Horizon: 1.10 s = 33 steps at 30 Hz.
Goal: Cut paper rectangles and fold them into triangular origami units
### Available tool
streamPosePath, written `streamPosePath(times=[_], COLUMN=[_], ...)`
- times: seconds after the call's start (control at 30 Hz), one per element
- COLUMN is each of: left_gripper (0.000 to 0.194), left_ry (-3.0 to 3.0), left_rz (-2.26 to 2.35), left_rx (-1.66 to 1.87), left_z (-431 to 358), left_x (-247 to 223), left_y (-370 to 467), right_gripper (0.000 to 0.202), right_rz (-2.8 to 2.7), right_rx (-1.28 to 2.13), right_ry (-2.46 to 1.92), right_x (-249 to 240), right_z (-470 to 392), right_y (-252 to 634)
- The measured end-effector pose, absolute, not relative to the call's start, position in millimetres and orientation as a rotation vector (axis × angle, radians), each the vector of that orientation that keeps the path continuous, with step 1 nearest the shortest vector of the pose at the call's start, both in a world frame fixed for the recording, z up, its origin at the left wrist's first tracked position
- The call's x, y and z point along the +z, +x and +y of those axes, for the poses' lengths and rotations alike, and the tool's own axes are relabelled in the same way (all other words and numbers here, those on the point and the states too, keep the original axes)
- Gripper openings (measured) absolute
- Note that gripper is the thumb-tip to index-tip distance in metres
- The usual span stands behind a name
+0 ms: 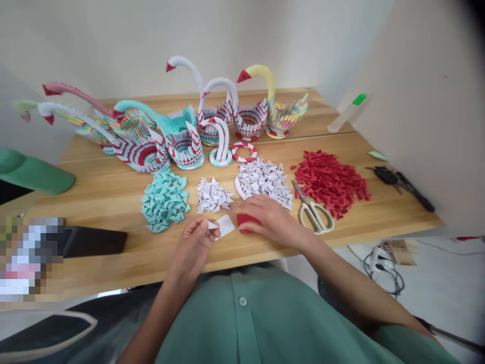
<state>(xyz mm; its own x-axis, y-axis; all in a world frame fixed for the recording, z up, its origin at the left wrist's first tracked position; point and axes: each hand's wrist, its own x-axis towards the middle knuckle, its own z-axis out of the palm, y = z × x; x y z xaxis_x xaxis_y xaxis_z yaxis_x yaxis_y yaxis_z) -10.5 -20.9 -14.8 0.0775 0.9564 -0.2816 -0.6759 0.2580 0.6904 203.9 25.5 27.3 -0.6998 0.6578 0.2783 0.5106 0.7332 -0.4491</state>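
My left hand (200,233) pinches a small white folded paper triangle (211,225) between thumb and fingertips. Beside it lies a stack of white paper slips (225,225). My right hand (268,216) is spread low over a stack of red paper (247,222), its thumb side against the red sheets. The fingertips of that hand reach the near edge of a heap of white folded triangles (265,177). Just beyond my hands sit a smaller white heap (213,194) and a turquoise heap (164,199). White-handled scissors (314,212) lie right of my right hand.
Red folded triangles (329,179) are heaped at the right. Several paper swans (182,144) line the back, with a red-and-white ring (243,151) before them. A green bottle (34,172) and a dark box-shaped object (94,241) stand left. Keys (385,175) lie far right.
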Motion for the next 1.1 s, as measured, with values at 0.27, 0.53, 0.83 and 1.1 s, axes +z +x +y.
streamPosePath(times=[0.27,0.53,0.83,1.1], left_gripper=[0.017,0.018,0.005,0.007], left_ry=[0.298,0.313,1.214,1.436], left_rz=[0.763,0.811,1.289,1.337], left_rx=[1.237,1.259,1.324,1.351], left_z=[-23,-27,-34,-30], left_x=[-2,-6,5,7], left_y=[9,16,0,-4], right_gripper=[0.017,0.014,0.016,0.014], right_rz=[-2.171,-2.181,-2.014,-2.007], right_rx=[0.297,0.078,0.455,0.561], right_ry=[-0.819,-0.844,-0.794,-0.847], right_x=[18,19,21,22], right_z=[1,1,1,2], right_y=[173,169,174,175])
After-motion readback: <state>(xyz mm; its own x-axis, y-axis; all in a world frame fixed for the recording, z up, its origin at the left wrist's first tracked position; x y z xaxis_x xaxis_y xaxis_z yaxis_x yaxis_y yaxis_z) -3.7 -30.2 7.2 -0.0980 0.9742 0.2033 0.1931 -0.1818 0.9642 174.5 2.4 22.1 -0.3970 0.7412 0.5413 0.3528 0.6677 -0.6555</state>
